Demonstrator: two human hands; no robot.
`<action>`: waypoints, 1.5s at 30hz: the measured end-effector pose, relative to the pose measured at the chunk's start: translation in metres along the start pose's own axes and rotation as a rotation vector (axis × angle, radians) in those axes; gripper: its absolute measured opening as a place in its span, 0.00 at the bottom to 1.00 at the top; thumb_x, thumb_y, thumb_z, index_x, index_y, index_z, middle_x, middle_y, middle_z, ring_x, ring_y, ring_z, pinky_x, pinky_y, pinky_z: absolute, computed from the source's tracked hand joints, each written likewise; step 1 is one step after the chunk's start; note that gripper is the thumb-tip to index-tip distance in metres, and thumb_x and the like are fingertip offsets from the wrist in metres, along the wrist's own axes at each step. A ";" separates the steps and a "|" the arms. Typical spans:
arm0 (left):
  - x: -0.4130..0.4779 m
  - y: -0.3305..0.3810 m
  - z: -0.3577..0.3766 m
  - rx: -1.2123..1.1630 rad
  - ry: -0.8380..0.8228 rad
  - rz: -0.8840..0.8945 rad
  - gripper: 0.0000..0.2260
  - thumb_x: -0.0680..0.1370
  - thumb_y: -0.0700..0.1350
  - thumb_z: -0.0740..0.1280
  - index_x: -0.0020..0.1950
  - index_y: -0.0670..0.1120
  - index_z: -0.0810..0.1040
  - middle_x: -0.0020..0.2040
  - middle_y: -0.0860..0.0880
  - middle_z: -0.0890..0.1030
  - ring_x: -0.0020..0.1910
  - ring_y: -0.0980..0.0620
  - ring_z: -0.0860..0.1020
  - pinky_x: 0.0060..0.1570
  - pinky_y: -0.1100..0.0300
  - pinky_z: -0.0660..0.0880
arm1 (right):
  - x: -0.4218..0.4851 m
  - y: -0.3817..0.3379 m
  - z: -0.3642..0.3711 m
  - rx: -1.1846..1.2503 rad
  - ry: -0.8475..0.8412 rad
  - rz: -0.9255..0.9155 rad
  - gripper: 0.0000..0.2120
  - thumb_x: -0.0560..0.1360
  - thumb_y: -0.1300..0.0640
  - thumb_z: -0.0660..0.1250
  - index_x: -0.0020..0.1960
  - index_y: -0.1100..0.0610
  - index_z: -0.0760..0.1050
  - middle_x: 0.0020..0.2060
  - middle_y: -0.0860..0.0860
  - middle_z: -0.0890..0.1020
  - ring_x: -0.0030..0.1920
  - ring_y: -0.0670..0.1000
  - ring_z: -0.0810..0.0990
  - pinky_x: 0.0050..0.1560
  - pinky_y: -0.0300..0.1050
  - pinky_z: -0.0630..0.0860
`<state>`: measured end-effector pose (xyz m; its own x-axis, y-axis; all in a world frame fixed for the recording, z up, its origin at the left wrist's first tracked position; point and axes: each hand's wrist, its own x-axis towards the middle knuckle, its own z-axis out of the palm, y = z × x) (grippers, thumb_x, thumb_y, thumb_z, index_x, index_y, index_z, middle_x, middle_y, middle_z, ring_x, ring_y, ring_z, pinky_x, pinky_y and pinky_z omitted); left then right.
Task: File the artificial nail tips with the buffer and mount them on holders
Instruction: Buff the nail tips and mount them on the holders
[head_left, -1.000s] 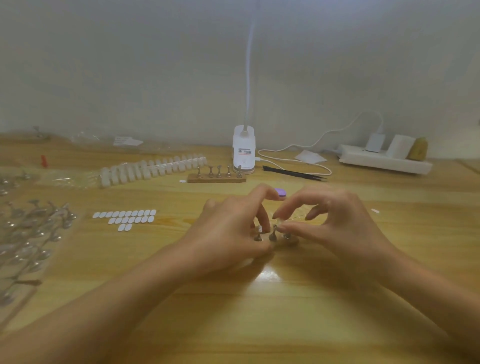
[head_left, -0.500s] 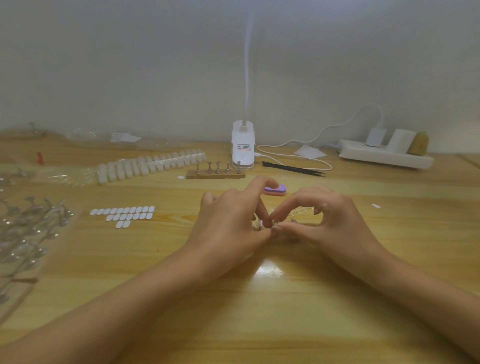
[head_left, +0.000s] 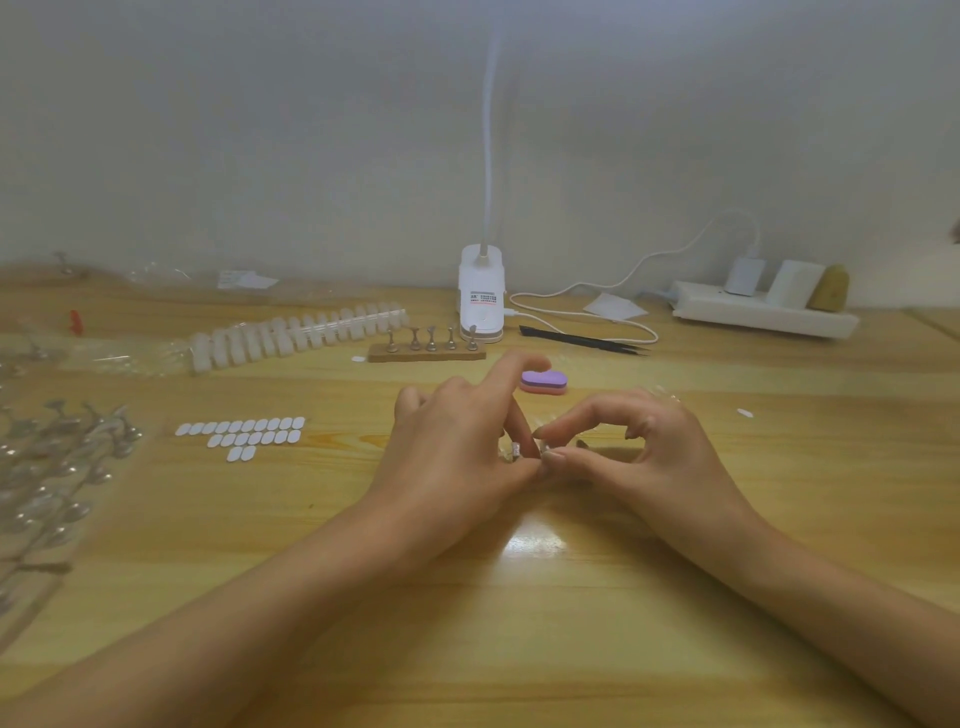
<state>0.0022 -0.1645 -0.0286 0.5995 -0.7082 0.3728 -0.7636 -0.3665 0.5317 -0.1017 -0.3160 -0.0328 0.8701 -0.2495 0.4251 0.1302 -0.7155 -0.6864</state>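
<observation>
— Left hand (head_left: 457, 447)?
— Down on the table (head_left: 519, 623), thumb and a curled finger pinching a small shiny holder (head_left: 516, 451); forefinger stuck out straight.
— Right hand (head_left: 649, 447)?
— Thumb and forefinger nipped on a clear bit (head_left: 546, 447), tip to tip against the left. Nail tip or not: cannot tell.
— Buffer (head_left: 544, 382)?
— Flat on the table just behind the hands, purple over pink, untouched.
— More holders (head_left: 431, 338)?
— Five, upright on a wooden strip (head_left: 428, 356) farther back, beside the lamp base (head_left: 481, 296). Left of that, a row of nail tips (head_left: 296, 332). White stickers (head_left: 244, 436) near the left hand.
</observation>
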 end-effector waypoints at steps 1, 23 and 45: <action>0.000 0.000 0.000 0.004 0.002 0.002 0.28 0.72 0.58 0.71 0.66 0.68 0.61 0.41 0.65 0.79 0.49 0.65 0.72 0.51 0.59 0.58 | 0.000 0.000 0.000 0.021 -0.005 0.007 0.06 0.70 0.57 0.77 0.42 0.47 0.84 0.41 0.40 0.85 0.50 0.44 0.78 0.46 0.26 0.68; 0.006 -0.004 0.001 -0.045 -0.025 -0.004 0.28 0.71 0.57 0.72 0.66 0.65 0.63 0.39 0.65 0.81 0.49 0.66 0.72 0.51 0.57 0.58 | 0.001 -0.001 -0.001 0.061 -0.001 -0.007 0.06 0.69 0.58 0.78 0.42 0.48 0.86 0.39 0.43 0.85 0.54 0.41 0.77 0.43 0.27 0.73; 0.006 0.000 -0.003 -0.129 -0.066 -0.026 0.27 0.69 0.55 0.72 0.65 0.62 0.67 0.39 0.67 0.81 0.46 0.65 0.76 0.62 0.48 0.67 | 0.016 0.009 0.005 0.365 -0.116 0.217 0.06 0.77 0.53 0.70 0.47 0.56 0.82 0.40 0.46 0.86 0.43 0.47 0.85 0.50 0.41 0.79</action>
<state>0.0062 -0.1668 -0.0236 0.5985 -0.7392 0.3089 -0.7080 -0.3075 0.6358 -0.0845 -0.3233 -0.0356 0.9408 -0.2787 0.1929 0.0795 -0.3719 -0.9249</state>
